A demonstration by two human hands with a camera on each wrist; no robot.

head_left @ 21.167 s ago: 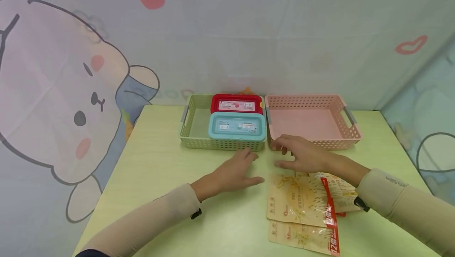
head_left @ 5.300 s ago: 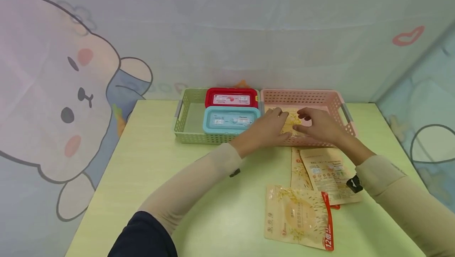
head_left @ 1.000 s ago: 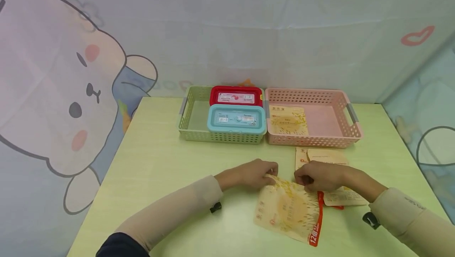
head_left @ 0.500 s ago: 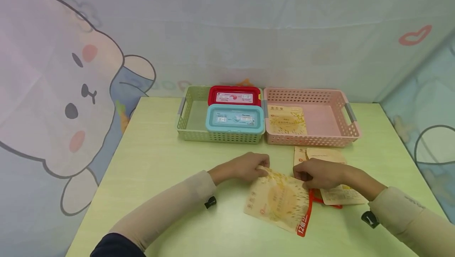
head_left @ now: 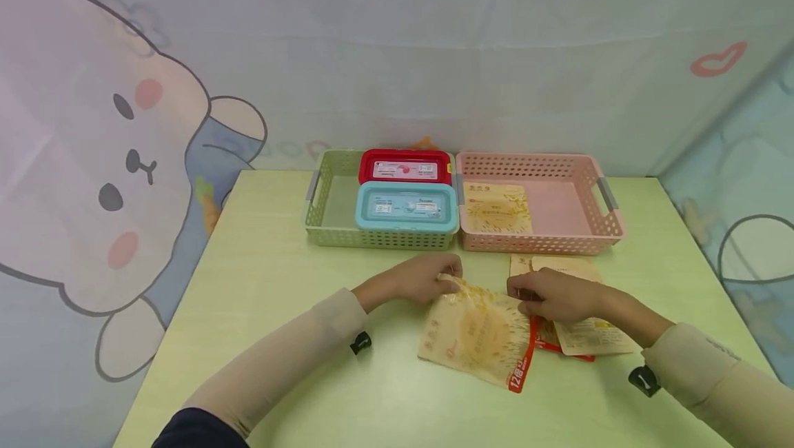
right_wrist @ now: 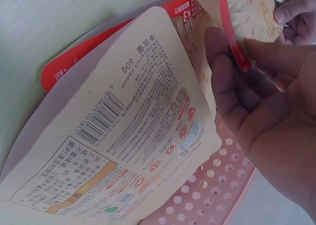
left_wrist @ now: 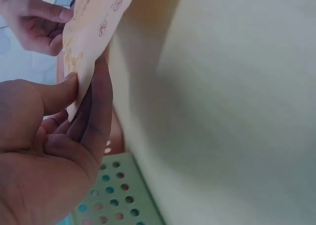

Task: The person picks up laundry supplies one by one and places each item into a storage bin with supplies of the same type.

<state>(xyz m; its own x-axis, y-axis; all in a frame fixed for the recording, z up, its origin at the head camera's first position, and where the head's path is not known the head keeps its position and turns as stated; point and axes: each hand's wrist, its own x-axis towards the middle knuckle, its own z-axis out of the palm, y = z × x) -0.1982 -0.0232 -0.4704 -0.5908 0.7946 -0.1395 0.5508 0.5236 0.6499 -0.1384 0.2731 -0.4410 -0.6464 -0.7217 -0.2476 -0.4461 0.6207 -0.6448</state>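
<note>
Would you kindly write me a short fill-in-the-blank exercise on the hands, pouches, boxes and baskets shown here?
1. The left hand and right hand hold one yellow pouch with an end strip coloured ____.
2. The light-blue box sits inside a basket coloured ____.
3. In the head view, the flat pouch inside the pink basket lies at its ____ end.
4. The barcoded pouch shows the printed weight ____.

Missing words: red; green; left; 60g.
</note>
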